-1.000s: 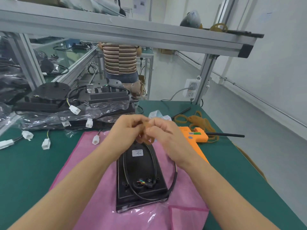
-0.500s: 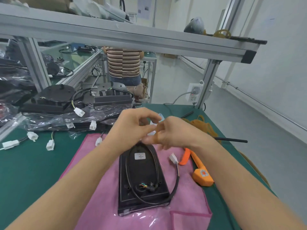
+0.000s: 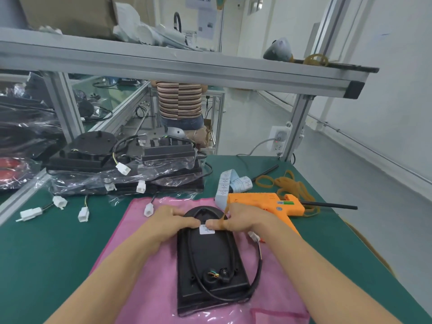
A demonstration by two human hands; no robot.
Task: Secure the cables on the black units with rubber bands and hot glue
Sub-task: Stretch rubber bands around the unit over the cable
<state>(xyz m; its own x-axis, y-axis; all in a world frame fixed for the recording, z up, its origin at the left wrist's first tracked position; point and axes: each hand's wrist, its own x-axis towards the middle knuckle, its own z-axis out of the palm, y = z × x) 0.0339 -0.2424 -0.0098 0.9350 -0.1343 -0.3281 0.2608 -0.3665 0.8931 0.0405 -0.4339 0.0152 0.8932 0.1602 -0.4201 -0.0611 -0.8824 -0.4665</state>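
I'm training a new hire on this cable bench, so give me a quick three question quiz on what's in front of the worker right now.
1. True or false: the orange glue gun is in the right hand.
2. What colour sheet lies under the black unit?
3. The rubber band is at the unit's: A) far end B) near end

Key: 1 false, it lies on the green table; 2 pink; 3 A, both hands there, left hand too.

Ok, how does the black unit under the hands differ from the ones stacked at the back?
The black unit lies alone and unwrapped on the pink sheet; the stacked units sit piled in clear plastic on the green mat. Both hands touch the first; nobody touches the stack. All are black with cables ending in white connectors.
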